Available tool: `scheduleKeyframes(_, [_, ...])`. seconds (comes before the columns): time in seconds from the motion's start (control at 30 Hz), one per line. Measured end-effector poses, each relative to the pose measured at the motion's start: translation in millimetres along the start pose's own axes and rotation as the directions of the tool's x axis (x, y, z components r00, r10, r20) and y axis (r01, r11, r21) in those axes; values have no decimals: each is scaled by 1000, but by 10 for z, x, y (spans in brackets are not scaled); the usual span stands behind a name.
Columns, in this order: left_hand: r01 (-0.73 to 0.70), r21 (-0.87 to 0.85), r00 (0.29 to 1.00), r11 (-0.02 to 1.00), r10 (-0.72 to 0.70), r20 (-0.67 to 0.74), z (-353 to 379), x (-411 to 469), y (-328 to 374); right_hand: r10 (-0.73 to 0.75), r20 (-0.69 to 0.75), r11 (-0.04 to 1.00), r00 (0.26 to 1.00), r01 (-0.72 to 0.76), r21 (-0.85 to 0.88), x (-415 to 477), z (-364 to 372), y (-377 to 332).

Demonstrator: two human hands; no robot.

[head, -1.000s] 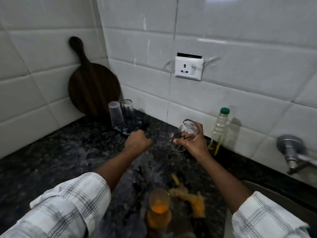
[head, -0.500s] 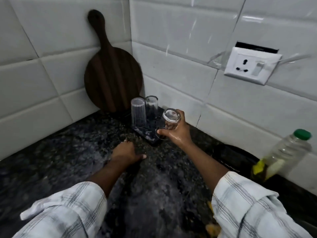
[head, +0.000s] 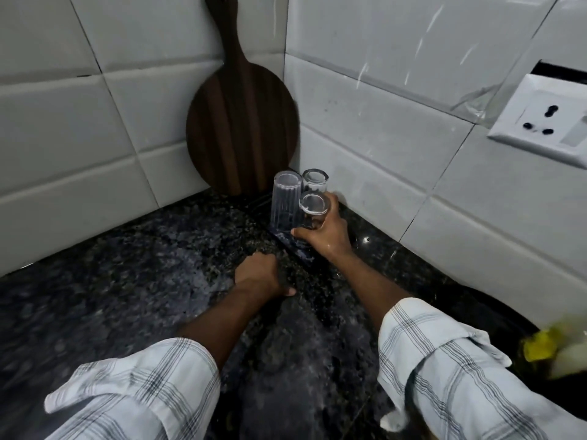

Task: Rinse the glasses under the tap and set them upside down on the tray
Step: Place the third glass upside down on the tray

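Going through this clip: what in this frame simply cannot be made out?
Head view only.
Whether the held glass sits rim-down on the tray yet: the right hand covers its lower part.
The tray's outline: the ribbed glass and the hand hide most of it.
The yellow object at lower right: blurred and cut off by the edge.
The socket: its right side is cut off by the frame edge.

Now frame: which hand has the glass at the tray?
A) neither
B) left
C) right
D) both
C: the right hand grips the glass, base up, over the tray; the left hand rests curled on the counter and holds nothing.
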State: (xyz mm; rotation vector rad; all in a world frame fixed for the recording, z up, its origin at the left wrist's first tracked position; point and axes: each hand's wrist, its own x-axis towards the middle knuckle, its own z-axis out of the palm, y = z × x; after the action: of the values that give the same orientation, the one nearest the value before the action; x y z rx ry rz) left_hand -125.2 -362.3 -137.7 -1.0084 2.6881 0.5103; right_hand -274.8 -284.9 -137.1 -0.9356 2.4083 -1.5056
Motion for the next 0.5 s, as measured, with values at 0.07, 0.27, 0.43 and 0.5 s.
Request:
scheduleKeyframes(0.07, [-2,-2,1000,1000,2,8,-25,3,17,-5,21,1000,1000,5,-13,31,16,6])
scheduleKeyframes(0.27, [11,-28,999,1000,-10,34,-66,-10,49,20,47,998,999,-17,-60,90,51,41])
scheduleKeyframes(0.43, [6,-27,999,1000,-5,40,-70,-16,62,72,75,993,995,-64,-99,108,71,44])
scheduleKeyframes(0.5, [5,-33,999,999,-4,36,-72,-19,59,114,96,988,989,-103,-113,98,65,36])
